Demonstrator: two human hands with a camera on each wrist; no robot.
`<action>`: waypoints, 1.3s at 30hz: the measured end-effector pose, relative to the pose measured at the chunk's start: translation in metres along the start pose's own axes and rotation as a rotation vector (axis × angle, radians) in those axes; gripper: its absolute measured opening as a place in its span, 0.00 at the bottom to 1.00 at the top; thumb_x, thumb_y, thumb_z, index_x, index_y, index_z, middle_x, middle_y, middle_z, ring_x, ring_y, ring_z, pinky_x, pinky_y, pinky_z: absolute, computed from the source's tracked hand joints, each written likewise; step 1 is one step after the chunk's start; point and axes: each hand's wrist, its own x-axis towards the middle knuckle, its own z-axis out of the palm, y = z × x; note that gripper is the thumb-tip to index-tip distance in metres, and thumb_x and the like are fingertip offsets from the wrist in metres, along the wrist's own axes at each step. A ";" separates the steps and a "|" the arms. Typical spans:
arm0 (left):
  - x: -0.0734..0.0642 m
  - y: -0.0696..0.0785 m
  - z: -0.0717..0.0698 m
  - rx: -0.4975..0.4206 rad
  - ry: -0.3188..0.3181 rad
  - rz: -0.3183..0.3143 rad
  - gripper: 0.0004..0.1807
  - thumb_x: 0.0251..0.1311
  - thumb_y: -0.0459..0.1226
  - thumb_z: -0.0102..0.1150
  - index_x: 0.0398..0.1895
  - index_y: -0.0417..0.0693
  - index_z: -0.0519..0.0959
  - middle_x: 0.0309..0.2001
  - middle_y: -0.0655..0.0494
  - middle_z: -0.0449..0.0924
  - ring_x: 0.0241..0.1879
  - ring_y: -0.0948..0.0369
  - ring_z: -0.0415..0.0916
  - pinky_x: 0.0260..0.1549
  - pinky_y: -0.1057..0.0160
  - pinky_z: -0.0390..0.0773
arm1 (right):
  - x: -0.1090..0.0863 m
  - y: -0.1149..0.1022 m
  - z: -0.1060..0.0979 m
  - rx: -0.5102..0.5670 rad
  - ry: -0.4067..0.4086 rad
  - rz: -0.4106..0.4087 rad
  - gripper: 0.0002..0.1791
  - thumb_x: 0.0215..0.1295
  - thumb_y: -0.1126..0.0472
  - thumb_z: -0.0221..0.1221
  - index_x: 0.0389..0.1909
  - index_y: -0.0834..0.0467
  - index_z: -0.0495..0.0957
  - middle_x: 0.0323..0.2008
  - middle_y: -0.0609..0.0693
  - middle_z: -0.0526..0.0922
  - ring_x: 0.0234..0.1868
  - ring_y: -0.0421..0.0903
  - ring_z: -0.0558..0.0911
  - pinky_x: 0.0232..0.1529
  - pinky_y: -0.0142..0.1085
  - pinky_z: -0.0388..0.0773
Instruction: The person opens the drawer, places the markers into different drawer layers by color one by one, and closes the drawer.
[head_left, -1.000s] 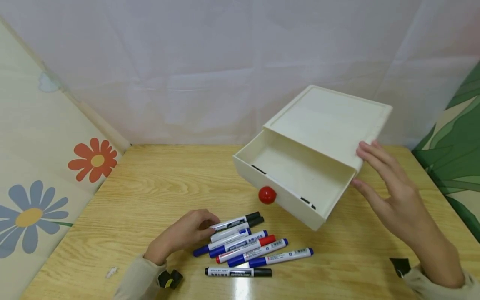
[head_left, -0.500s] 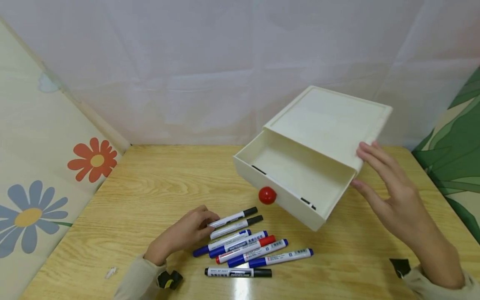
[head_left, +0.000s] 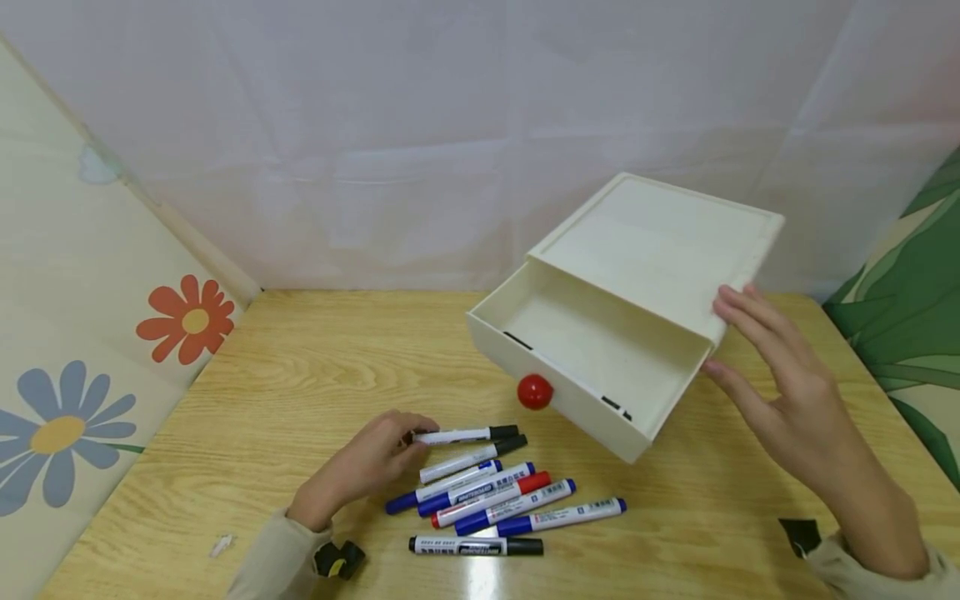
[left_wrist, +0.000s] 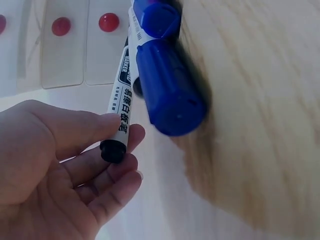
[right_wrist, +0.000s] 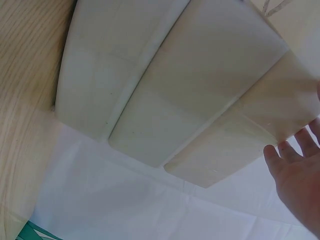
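Observation:
In the head view my left hand (head_left: 363, 467) pinches the rear end of a black-capped whiteboard marker (head_left: 459, 436) between thumb and fingers. The left wrist view shows the thumb over the marker's white barrel (left_wrist: 121, 102), its black end toward me. My right hand (head_left: 802, 408) touches the right side of a cream drawer cabinet (head_left: 660, 242), its fingertips on the top edge and the thumb lower down. The cabinet's top drawer (head_left: 585, 410), with a red ball knob (head_left: 535, 391), is pulled out with nothing lying in it. The right wrist view shows its stacked tiers (right_wrist: 195, 85).
Several markers lie below the held one: a black-capped marker (head_left: 465, 462), blue-capped ones (head_left: 562, 515), a red-capped one (head_left: 491, 498), and a black one (head_left: 476, 546) nearest me. A white cloth (head_left: 375, 167) hangs behind the wooden table (head_left: 322, 358).
The marker in my left hand rose off the others, tilted, and now lies more level, its capped end slightly lower than half a second ago. My right hand and the cabinet stayed put.

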 end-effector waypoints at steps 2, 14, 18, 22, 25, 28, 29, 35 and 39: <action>0.000 0.001 0.000 0.017 0.015 -0.009 0.12 0.65 0.30 0.59 0.50 0.39 0.83 0.45 0.50 0.86 0.40 0.63 0.78 0.37 0.66 0.80 | 0.000 0.000 0.000 -0.001 0.000 0.000 0.38 0.71 0.41 0.51 0.59 0.76 0.72 0.68 0.59 0.72 0.75 0.50 0.64 0.76 0.32 0.58; -0.001 0.005 -0.003 0.032 0.126 -0.011 0.12 0.62 0.28 0.61 0.48 0.44 0.84 0.42 0.54 0.86 0.37 0.66 0.75 0.34 0.71 0.78 | 0.001 -0.001 -0.001 0.000 -0.001 -0.005 0.38 0.71 0.42 0.51 0.59 0.76 0.72 0.68 0.59 0.72 0.75 0.50 0.63 0.76 0.32 0.58; -0.002 0.006 -0.004 0.036 0.157 -0.008 0.12 0.62 0.28 0.61 0.47 0.46 0.84 0.43 0.55 0.86 0.40 0.63 0.77 0.38 0.69 0.80 | 0.001 -0.001 0.000 -0.002 -0.001 -0.004 0.38 0.71 0.42 0.51 0.59 0.76 0.72 0.68 0.60 0.72 0.75 0.50 0.63 0.76 0.32 0.58; -0.001 0.007 -0.007 0.039 0.191 0.010 0.12 0.62 0.28 0.62 0.48 0.47 0.85 0.45 0.54 0.86 0.43 0.61 0.80 0.40 0.66 0.82 | 0.001 -0.001 0.000 -0.001 -0.002 -0.003 0.38 0.71 0.42 0.51 0.59 0.76 0.72 0.68 0.60 0.72 0.75 0.50 0.63 0.76 0.32 0.58; -0.002 0.009 -0.009 0.038 0.205 0.029 0.13 0.63 0.28 0.62 0.48 0.47 0.84 0.46 0.55 0.86 0.43 0.60 0.80 0.40 0.66 0.82 | 0.000 0.000 0.000 -0.002 -0.002 -0.005 0.38 0.71 0.42 0.51 0.59 0.76 0.72 0.68 0.60 0.72 0.75 0.50 0.63 0.76 0.32 0.58; -0.002 0.011 -0.011 0.042 0.216 0.043 0.13 0.63 0.28 0.62 0.48 0.47 0.84 0.46 0.56 0.86 0.43 0.61 0.79 0.40 0.66 0.82 | 0.000 0.001 0.000 -0.003 -0.002 -0.005 0.38 0.71 0.42 0.51 0.59 0.76 0.71 0.68 0.60 0.72 0.75 0.50 0.63 0.76 0.32 0.58; -0.002 0.012 -0.011 0.043 0.222 0.047 0.13 0.62 0.28 0.62 0.48 0.47 0.84 0.45 0.56 0.86 0.43 0.61 0.79 0.40 0.66 0.81 | 0.000 0.001 0.000 -0.004 -0.003 -0.005 0.38 0.71 0.41 0.51 0.59 0.76 0.71 0.68 0.60 0.71 0.75 0.50 0.63 0.76 0.32 0.58; -0.001 0.015 -0.014 0.060 0.294 0.109 0.13 0.60 0.27 0.64 0.48 0.46 0.85 0.46 0.56 0.87 0.45 0.60 0.80 0.42 0.61 0.82 | -0.001 0.001 0.000 -0.001 -0.006 -0.004 0.38 0.71 0.41 0.51 0.59 0.76 0.71 0.68 0.60 0.71 0.75 0.50 0.63 0.76 0.32 0.58; -0.002 0.018 -0.017 0.055 0.329 0.163 0.14 0.59 0.26 0.64 0.48 0.45 0.84 0.45 0.56 0.87 0.45 0.60 0.81 0.43 0.60 0.83 | -0.001 0.001 0.001 0.002 -0.003 -0.008 0.38 0.72 0.42 0.51 0.59 0.76 0.71 0.67 0.61 0.71 0.75 0.50 0.63 0.76 0.32 0.58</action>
